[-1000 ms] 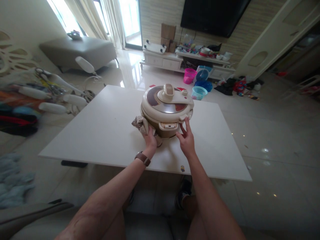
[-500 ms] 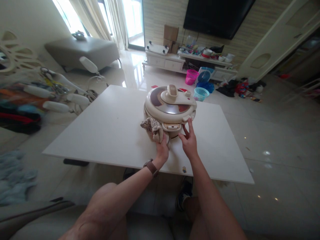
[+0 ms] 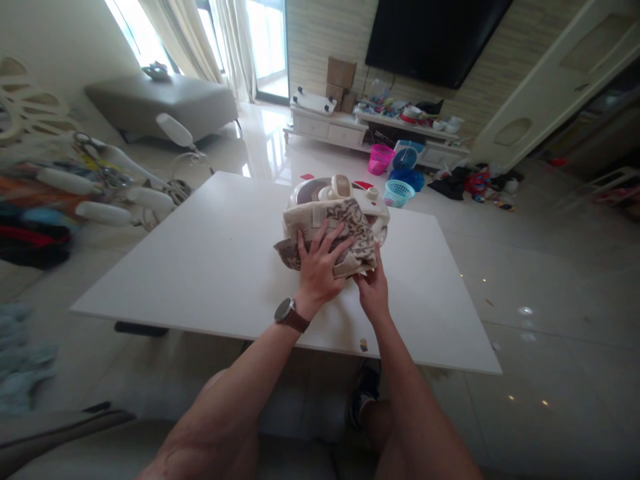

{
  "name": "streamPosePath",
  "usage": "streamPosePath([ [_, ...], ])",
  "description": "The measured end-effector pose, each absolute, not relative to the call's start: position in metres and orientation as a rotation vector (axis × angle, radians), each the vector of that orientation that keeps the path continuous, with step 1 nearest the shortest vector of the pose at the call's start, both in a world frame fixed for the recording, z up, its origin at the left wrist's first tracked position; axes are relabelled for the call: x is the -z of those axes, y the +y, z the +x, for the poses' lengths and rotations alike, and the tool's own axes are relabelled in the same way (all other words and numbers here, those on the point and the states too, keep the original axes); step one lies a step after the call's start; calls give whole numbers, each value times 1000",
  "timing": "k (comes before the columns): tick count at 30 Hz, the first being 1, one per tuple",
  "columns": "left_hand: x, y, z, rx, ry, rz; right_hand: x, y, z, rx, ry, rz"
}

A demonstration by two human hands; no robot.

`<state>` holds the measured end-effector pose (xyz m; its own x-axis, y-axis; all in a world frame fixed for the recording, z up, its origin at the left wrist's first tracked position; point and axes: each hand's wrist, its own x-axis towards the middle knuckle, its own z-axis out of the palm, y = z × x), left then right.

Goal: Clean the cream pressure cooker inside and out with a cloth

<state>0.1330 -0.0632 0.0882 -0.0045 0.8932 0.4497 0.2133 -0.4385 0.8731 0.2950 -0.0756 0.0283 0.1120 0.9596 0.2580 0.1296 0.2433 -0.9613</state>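
Note:
A cream pressure cooker (image 3: 345,190) stands on the white table (image 3: 215,260), mostly hidden behind a beige and brown patterned cloth (image 3: 350,220). My left hand (image 3: 320,267), a watch on its wrist, lies on the cloth with fingers spread. My right hand (image 3: 373,287) grips the cloth's lower right edge, held up in front of the cooker.
A rack with white handles and colourful items (image 3: 100,193) stands left of the table. Beyond the table are pink (image 3: 380,159) and blue baskets (image 3: 397,192), a low TV unit (image 3: 350,127) and a grey sofa (image 3: 165,100). My knees show at the bottom.
My left hand lifted the cloth from the cooker's left side up in front of it and spread over it. My right hand left the cooker's handle and took the cloth's edge.

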Motion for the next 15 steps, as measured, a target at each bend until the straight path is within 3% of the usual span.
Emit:
streamPosePath([
  [4,-97,-57,126,-1465,1175,1716,-29,-77,295,-888,-1294,-1133],
  [11,-65,-17,94,-1865,1300,1430,-32,-79,291,-879,-1307,-1137],
  [15,-72,-29,102,-1749,1267,1574,-31,-77,291,-862,-1305,-1136],
])
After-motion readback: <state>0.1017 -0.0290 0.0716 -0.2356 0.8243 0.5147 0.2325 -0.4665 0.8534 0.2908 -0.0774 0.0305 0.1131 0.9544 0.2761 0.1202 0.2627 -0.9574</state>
